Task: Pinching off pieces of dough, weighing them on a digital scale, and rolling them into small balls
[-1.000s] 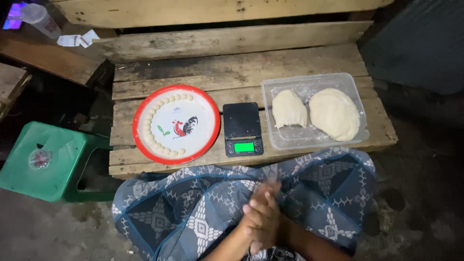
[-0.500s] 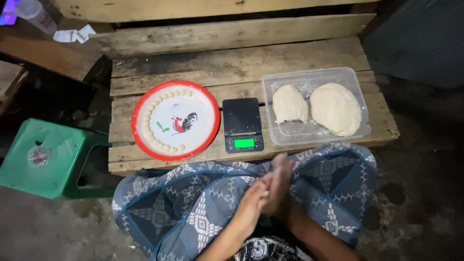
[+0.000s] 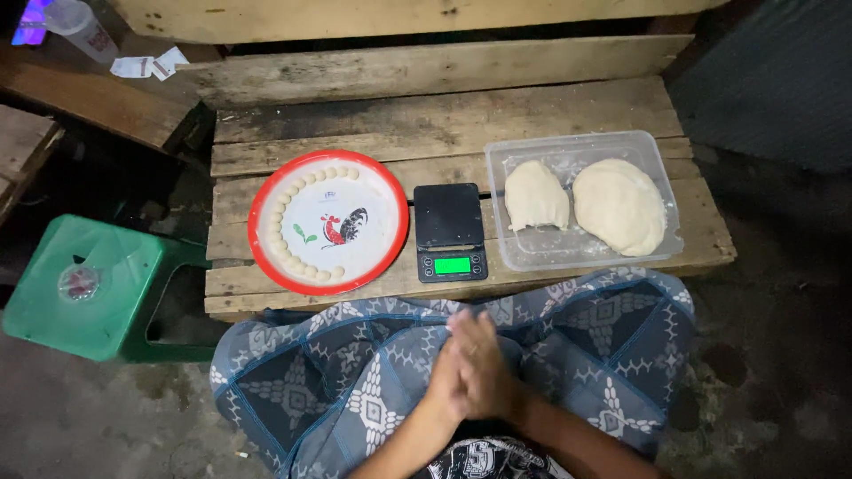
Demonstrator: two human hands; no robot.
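Left hand (image 3: 448, 377) and right hand (image 3: 486, 371) pressed palm to palm over patterned lap – whatever sits between them hidden, can't tell. Straight ahead: scale (image 3: 450, 231) on table (image 3: 444, 106); red-rimmed plate (image 3: 327, 222) of dough balls (image 3: 280, 213) ahead-left, nearer left hand – dough tub (image 3: 581, 200) ahead-right.

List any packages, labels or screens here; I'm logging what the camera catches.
Small black digital scale, between the red-rimmed round plate and the clear plastic tub: lit green rectangular screen at its front.
Clear plastic cup, top left: label blurred.
Glowing purple screen, top-left corner: cut off by the frame edge.
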